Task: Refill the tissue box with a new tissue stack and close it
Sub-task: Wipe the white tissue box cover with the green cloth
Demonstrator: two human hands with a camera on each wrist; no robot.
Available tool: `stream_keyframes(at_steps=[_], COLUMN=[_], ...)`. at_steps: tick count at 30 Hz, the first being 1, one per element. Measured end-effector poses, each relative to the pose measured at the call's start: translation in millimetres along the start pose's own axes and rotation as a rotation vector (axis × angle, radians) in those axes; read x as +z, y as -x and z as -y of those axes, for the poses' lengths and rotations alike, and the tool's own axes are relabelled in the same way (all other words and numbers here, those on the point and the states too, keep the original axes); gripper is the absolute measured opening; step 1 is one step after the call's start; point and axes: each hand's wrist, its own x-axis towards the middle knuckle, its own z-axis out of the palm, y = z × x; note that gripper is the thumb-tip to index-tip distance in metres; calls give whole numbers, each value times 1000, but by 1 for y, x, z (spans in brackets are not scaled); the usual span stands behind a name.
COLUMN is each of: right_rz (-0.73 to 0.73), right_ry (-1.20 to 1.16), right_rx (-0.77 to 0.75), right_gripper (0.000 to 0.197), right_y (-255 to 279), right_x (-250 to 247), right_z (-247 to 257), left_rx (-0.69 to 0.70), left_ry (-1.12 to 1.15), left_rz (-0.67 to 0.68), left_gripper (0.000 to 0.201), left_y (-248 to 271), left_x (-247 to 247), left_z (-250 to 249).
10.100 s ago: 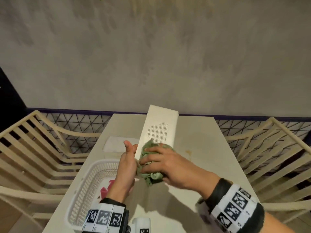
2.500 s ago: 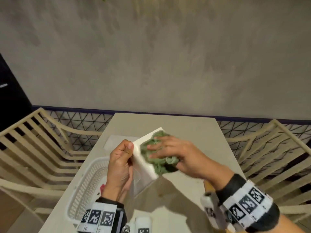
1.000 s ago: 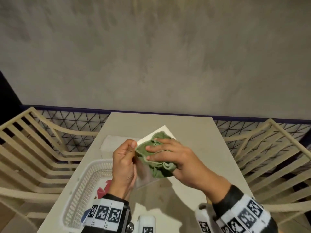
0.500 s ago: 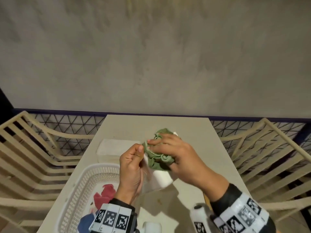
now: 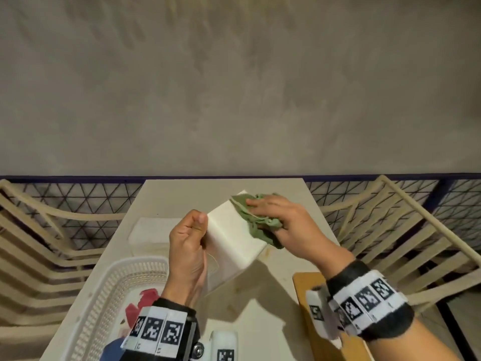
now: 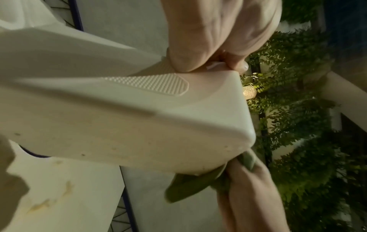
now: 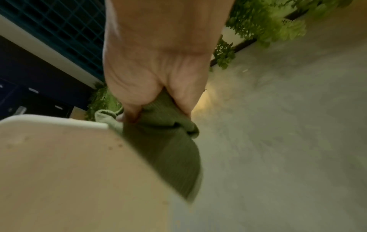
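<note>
I hold the white plastic tissue box tilted above the table, one corner pointing away from me. My left hand grips its near left edge, thumb on top; the left wrist view shows those fingers pinching the rim beside a dotted patch on the box. My right hand holds a crumpled green cloth against the far upper face of the box. In the right wrist view the cloth hangs from my right hand over the box's edge. The white tissue stack lies on the table to the left.
A white slatted basket with a red item stands at the near left of the beige table. A wooden board lies at the near right. Slatted chairs flank the table on both sides.
The box has been turned in my left hand, showing a plain face. My right hand has slid the green cloth up toward the box's far end.
</note>
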Motion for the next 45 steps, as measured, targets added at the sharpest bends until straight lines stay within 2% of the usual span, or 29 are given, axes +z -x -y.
stream_keyframes(at_steps=[3, 5, 6, 8, 9, 11, 13, 14, 16, 18, 20, 22, 24, 26, 28, 31, 33, 34, 36, 38, 40, 41, 43, 45], right_rz=[111, 146, 108, 7, -17, 35, 113, 152, 208, 232, 270, 315, 364, 402, 409, 262, 123, 88, 91, 93, 38, 12, 11, 93], right_ry=[47, -9, -57, -219, -368, -720, -890, -912, -894, -871, -844, -760, -558, -325, -134, -9, -18, -66, -187, -199, -87, -33, -31, -87], right_rx=[-178, -219, -189, -2, 141, 355, 388, 369, 340, 338, 342, 329, 299, 224, 137, 115, 95, 69, 26, 122, 261, 275, 170, 7], right_gripper=[58, 58, 53, 37, 32, 27, 26, 33, 44, 47, 40, 24, 17, 18, 21, 25, 28, 29, 31, 33, 32, 31, 30, 30], right_y=[3, 12, 13, 6, 1, -9, -12, -11, -9, -7, -5, -7, -11, -14, -14, -13, -6, 1, 19, 28, 22, 17, 10, 18], right_x=[16, 9, 3, -7, -11, -15, -16, -16, -16, -17, -21, -25, -24, -18, -6, 11, 21, 25, 23, 14, 9, 12, 27, 36], right_z=[29, 25, 20, 11, 9, 5, -1, -4, -3, -1, 3, 9, 19, 31, 39, 42, 40, 38, 27, 6, -11, -10, 8, 25], left_rx=[-29, -50, -62, -88, -104, -110, -102, -107, -148, -208, -213, -158, -135, -84, -34, -68, -105, -137, -180, -185, -165, -143, -104, -92], left_ry=[107, 134, 126, 116, 125, 178, 225, 235, 231, 203, 0, -376, -642, -842, -880, -633, -425, -318, -196, -184, -208, -217, -190, -117], left_rz=[-43, -33, -16, -4, 20, 92, 95, 77, 49, 105, 241, 416, 555, 637, 612, 466, 343, 290, 238, 230, 241, 231, 180, 138], left_gripper=[40, 40, 34, 25, 23, 26, 26, 26, 29, 28, 36, 32, 27, 19, 5, 18, 12, 18, 43, 48, 49, 49, 50, 48], left_y=[1, 4, 7, 13, 15, 16, 18, 20, 23, 26, 26, 21, 15, 13, 14, 18, 19, 19, 18, 21, 24, 26, 26, 25], left_x=[2, 1, 0, -3, -5, -9, -11, -12, -12, -15, -22, -29, -28, -20, -5, 4, -2, -7, -18, -22, -19, -16, -17, -21], left_z=[1, 0, 0, -1, -3, -10, -15, -15, -13, -12, -15, -21, -27, -26, -21, -9, -3, 0, 2, 1, 4, 7, 12, 12])
